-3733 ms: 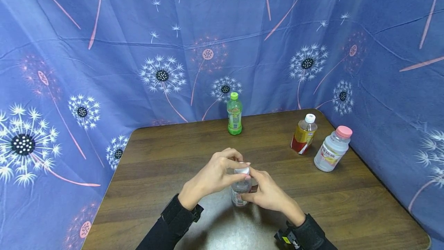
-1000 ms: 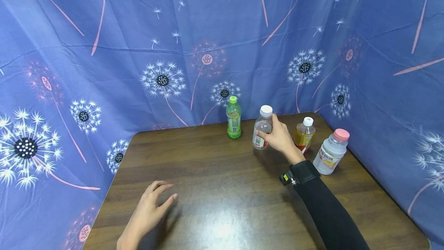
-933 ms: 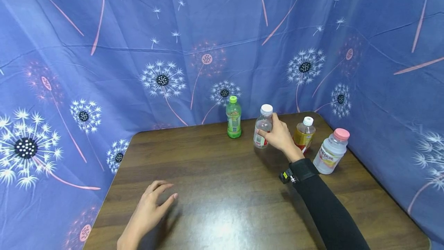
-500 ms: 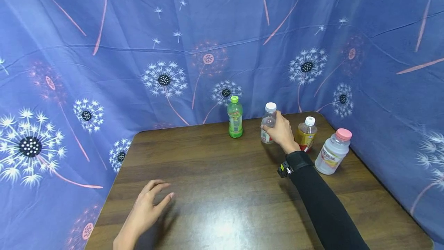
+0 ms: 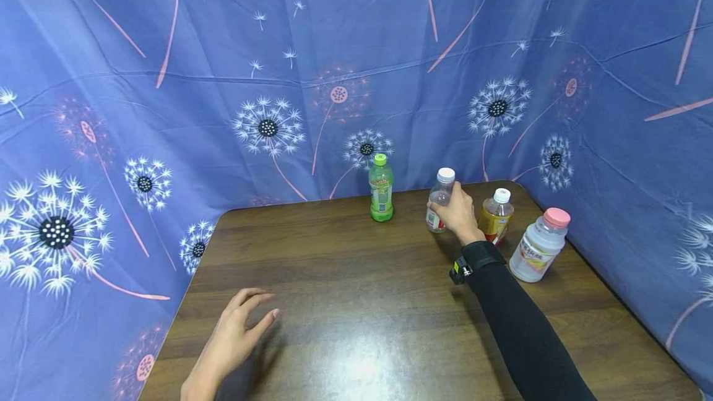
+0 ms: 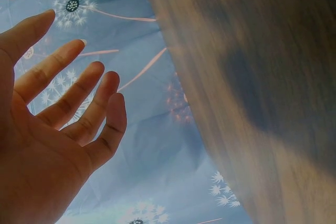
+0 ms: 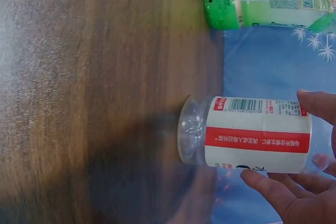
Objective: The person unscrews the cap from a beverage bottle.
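A clear plastic bottle [image 5: 437, 198] with a white cap stands upright near the table's back edge. My right hand [image 5: 461, 214] holds it from the right side, thumb and fingers on opposite sides. In the right wrist view the bottle's red-and-white label [image 7: 257, 139] faces the camera, with fingertips at its upper part. My left hand [image 5: 231, 333] hovers over the left front of the table, holding nothing. Its spread, slightly bent fingers [image 6: 65, 103] show in the left wrist view.
A green bottle [image 5: 381, 194] stands at the back, left of the clear one. To the right are a white-capped bottle with a yellow-red label [image 5: 496, 215] and a larger pink-capped bottle [image 5: 537, 249]. A blue patterned cloth [image 5: 334, 30] hangs behind the brown table [image 5: 323, 265].
Both hands were at the clear bottle near the front middle. The right hand has carried it to the back right, between the green and yellow-red-labelled bottles; the left hand has moved off to the left.
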`<state>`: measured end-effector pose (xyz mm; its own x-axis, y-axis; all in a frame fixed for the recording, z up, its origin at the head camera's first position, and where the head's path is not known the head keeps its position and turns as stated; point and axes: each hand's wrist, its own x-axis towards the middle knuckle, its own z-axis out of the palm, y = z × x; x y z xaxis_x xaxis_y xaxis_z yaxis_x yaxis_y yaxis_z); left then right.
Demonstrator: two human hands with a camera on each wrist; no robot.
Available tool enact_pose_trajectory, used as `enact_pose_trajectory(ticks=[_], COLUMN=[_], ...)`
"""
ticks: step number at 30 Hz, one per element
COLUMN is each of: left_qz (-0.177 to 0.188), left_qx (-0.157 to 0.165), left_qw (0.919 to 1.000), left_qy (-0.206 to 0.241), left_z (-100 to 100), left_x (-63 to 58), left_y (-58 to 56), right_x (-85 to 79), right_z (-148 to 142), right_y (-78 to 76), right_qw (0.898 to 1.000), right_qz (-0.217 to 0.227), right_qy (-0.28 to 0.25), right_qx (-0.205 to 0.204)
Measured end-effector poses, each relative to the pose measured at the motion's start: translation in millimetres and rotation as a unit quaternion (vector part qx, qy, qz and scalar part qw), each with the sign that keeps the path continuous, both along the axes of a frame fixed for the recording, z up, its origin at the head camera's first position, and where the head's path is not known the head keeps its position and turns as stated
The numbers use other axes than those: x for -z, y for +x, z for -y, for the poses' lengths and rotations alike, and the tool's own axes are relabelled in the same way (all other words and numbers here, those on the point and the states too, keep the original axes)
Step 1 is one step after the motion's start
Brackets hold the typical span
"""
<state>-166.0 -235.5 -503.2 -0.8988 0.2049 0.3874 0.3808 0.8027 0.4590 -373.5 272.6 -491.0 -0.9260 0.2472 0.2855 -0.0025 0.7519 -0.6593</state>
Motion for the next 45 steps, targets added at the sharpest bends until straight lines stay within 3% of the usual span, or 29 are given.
enact_pose_trajectory(ticks=[7,14,26,31,40,45], left_qz=[-0.009,0.013,0.021,0.024,0.036,0.019], left_qx=[-0.001,0.005,0.003,0.005,-0.001,-0.002], left_qw=[0.9999,0.9999,0.9998,0.9997,0.9993,0.9997], left_qy=[-0.005,0.002,0.002,0.003,-0.007,-0.016], left_z=[-0.8,-1.4,-2.9,-4.6,-9.9,-14.1], left_x=[0.6,0.7,0.4,-0.2,-1.8,-2.4], left_y=[-0.4,-0.2,2.1,2.1,-1.0,-4.3], right_x=[2.9,5.4,-13.5,-22.3,-33.6,-33.8], right_z=[-1.3,-0.4,3.0,2.7,4.6,9.0], right_y=[0.3,5.3,23.0,37.6,78.5,100.0], right_qw=[1.000,1.000,1.000,0.999,0.996,0.992], right_qz=[0.005,0.013,-0.018,-0.032,-0.031,-0.047], right_qy=[0.001,0.002,0.015,0.029,0.081,0.104], right_qx=[0.000,-0.006,-0.004,-0.009,-0.028,-0.058])
